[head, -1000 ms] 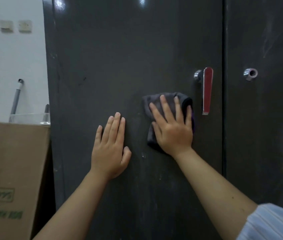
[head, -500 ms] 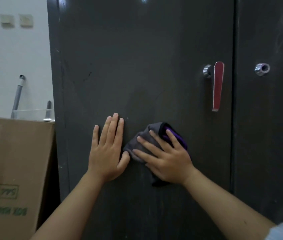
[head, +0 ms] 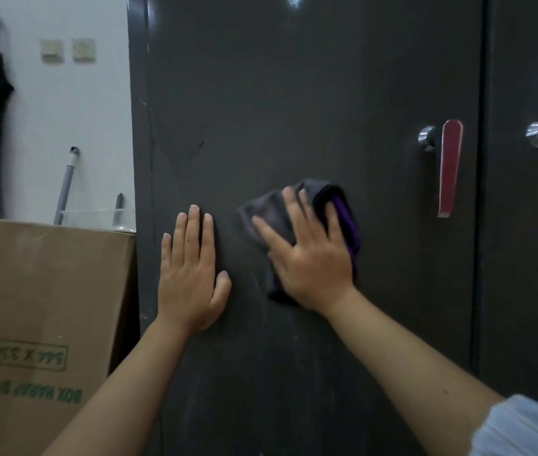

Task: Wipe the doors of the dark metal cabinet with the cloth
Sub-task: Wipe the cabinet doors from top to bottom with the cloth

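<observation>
At centre frame I see the right hand (head: 310,258) pressing a dark grey cloth (head: 271,212) with a purple edge flat against the left door (head: 294,110) of the dark metal cabinet, fingers (head: 290,205) straight and spread. Just left of it, the left hand (head: 190,274) lies flat on the same door, fingers straight and together, holding nothing. A red lever handle (head: 449,166) hangs at right of frame; a cardboard box (head: 37,307) fills the lower left.

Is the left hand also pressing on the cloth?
No, the left hand lies flat on the bare door, apart from the cloth, which only the right hand presses.
</observation>
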